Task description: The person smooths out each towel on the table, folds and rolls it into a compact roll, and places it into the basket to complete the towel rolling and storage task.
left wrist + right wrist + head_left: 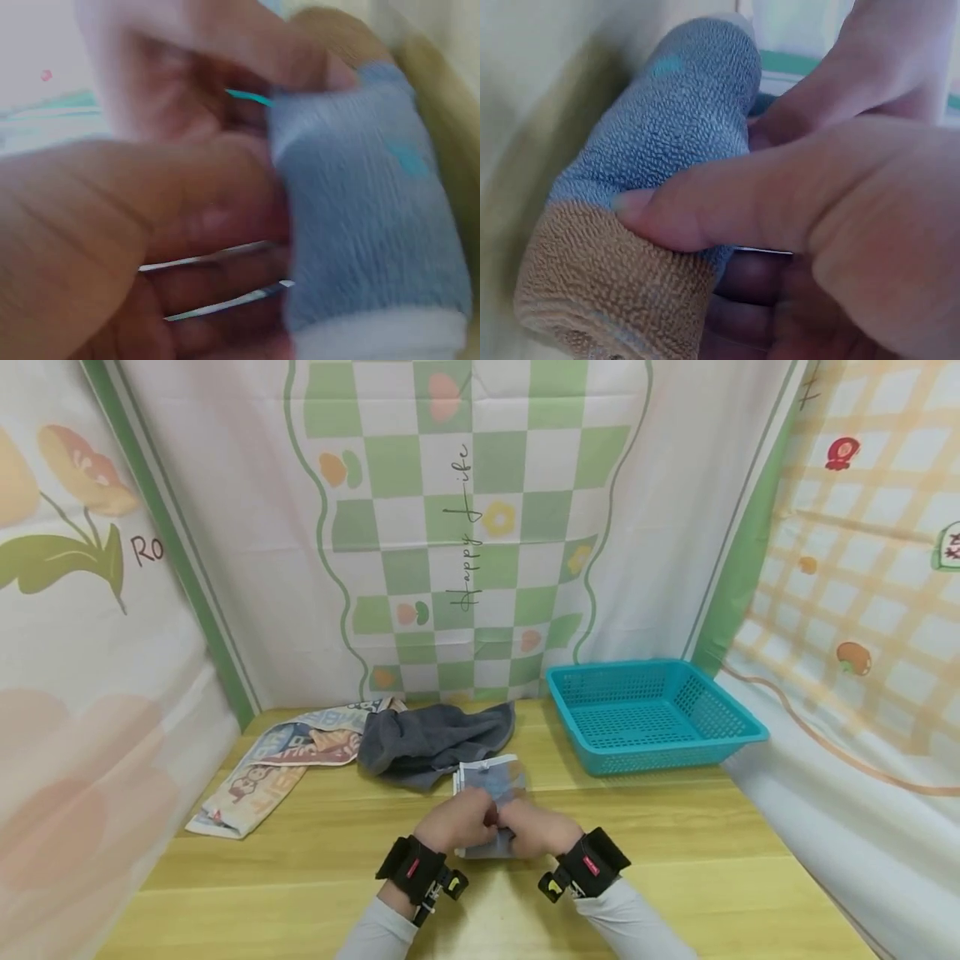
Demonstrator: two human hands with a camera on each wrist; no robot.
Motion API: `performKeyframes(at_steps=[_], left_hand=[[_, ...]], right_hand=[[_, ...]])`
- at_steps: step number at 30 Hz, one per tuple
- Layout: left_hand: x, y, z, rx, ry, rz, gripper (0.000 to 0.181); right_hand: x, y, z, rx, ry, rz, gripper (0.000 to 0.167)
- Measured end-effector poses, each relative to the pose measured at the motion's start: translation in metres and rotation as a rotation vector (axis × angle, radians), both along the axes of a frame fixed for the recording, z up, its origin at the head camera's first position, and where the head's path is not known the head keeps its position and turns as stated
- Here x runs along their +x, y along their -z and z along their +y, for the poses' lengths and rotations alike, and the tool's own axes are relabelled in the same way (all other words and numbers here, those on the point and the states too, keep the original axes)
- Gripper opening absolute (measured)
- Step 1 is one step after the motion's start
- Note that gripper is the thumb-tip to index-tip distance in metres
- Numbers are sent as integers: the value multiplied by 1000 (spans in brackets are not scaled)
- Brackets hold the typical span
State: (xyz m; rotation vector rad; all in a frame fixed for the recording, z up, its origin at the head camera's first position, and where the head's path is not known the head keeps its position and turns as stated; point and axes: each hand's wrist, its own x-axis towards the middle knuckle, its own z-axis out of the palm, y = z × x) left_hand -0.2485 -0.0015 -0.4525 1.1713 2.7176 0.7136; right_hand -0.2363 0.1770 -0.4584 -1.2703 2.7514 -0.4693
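A small blue-grey terry towel (487, 777), with a brown end and white edging, lies folded on the table in front of me. Both hands meet over its near part in the head view. My right hand (543, 829) grips the folded roll of towel (682, 112), thumb on top and fingers underneath, as the right wrist view shows. From the other side, my left hand (459, 821) holds the same towel (367, 210), its fingers curled beneath the near layer. Part of the fingers is hidden behind the cloth, and the left wrist view is blurred.
Behind the folded towel lies a crumpled dark grey towel (435, 739). To its left, a patterned towel (258, 785) is spread in a bent strip. A turquoise mesh basket (663, 752) stands at the back right, near the printed curtain (495, 552).
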Motion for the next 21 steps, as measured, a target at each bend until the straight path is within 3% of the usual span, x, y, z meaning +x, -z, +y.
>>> performKeyframes(at_steps=[6, 10, 13, 17, 21], left_hand=[[5, -7, 5, -17, 45, 0, 40], [-2, 2, 4, -34, 25, -40, 45], [-11, 9, 2, -33, 5, -102, 44], [-19, 15, 0, -36, -1, -158, 41], [-22, 15, -1, -27, 13, -190, 39]], right_hand=[[-12, -5, 6, 57, 52, -233, 27], [-12, -3, 7, 18, 68, -260, 29], [-8, 0, 3, -51, 68, -99, 24], [4, 1, -5, -37, 179, 204, 25], [9, 3, -9, 43, 253, 283, 29]])
